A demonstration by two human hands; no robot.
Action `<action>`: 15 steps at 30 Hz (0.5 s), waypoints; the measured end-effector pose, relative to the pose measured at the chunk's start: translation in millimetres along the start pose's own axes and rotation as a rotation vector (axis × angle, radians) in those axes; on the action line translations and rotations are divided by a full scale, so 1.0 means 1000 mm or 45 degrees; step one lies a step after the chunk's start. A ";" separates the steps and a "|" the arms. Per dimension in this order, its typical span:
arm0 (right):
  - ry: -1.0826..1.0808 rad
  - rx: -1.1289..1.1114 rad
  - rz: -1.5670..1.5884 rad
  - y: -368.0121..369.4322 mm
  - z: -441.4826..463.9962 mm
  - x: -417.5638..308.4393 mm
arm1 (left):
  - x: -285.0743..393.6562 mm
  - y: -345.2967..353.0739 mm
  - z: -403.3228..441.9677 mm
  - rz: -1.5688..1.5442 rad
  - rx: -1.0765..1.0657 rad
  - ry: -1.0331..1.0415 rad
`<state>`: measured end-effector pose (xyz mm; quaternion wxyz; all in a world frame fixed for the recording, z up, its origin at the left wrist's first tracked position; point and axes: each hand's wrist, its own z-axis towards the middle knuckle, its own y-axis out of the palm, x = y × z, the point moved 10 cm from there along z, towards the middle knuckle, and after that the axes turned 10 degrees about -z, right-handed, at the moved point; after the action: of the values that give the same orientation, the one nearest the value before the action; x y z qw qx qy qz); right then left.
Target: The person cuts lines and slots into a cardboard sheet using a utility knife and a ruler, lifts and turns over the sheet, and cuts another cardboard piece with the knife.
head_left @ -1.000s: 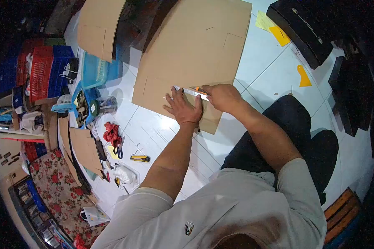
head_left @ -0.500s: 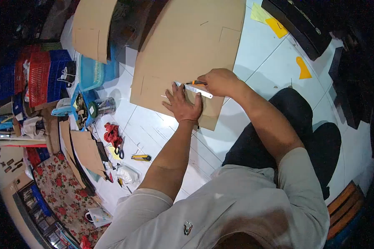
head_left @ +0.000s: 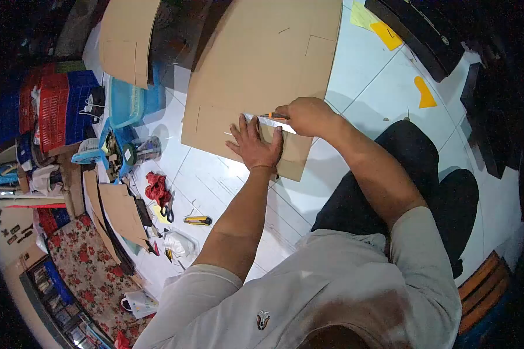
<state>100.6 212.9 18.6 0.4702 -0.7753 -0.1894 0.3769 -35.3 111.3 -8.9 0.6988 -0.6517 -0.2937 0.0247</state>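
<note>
A large cardboard sheet (head_left: 262, 64) with drawn or cut lines lies on the white tiled floor. My left hand (head_left: 255, 145) is spread flat near its lower edge, its fingers pressing on a metal ruler (head_left: 287, 127). In my right hand (head_left: 308, 117) is an orange cutter (head_left: 275, 116), held low along the upper side of the ruler. The cutter's tip lies close to my left fingertips. Part of the ruler is hidden under my left hand.
To the left are a yellow cutter (head_left: 198, 220), scissors (head_left: 167, 213), a red cloth (head_left: 157, 189), a jar (head_left: 148, 149), a blue basin (head_left: 126, 102) and cardboard pieces (head_left: 122, 212). A black box (head_left: 416, 38) and yellow pieces (head_left: 425, 93) lie at upper right.
The view has shifted slightly. My right hand and the cutter have drifted up and away from the ruler's right end, baring more of it. My left hand stays pressed down.
</note>
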 end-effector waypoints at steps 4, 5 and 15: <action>-0.029 0.047 0.034 0.002 -0.002 0.000 | 0.000 -0.001 0.000 0.000 0.008 -0.002; -0.044 0.090 0.030 0.002 -0.001 0.000 | 0.001 -0.001 0.000 0.000 0.010 -0.003; 0.089 0.068 -0.034 0.001 -0.016 -0.023 | -0.001 -0.001 0.000 -0.019 -0.015 -0.015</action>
<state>98.0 187.5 31.4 0.5021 -0.7725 -0.1731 0.3481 -35.9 110.8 -8.5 0.6934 -0.6536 -0.3026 0.0216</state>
